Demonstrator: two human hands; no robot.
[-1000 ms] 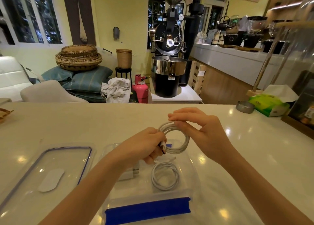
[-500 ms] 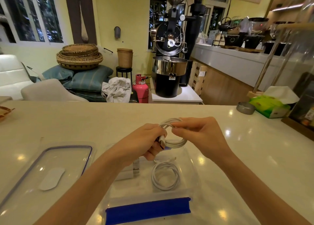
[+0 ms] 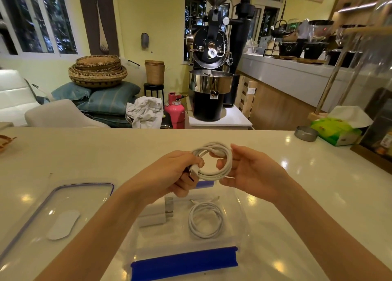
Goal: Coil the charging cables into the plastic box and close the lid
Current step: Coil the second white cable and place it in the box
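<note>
Holding coil (image 3: 214, 164) between both hands — left hand (image 3: 169, 174) pinching plug end, right hand (image 3: 252, 172) cradling rim, fingers loosely curled. Hovering directly above open box (image 3: 241, 221) — lowering straight down looking likely.

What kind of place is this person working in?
Probably a café that roasts its own coffee: a large black coffee roaster with a steel cooling tray stands behind the white counter, and black kettles and brewing gear line a service bar.
</note>
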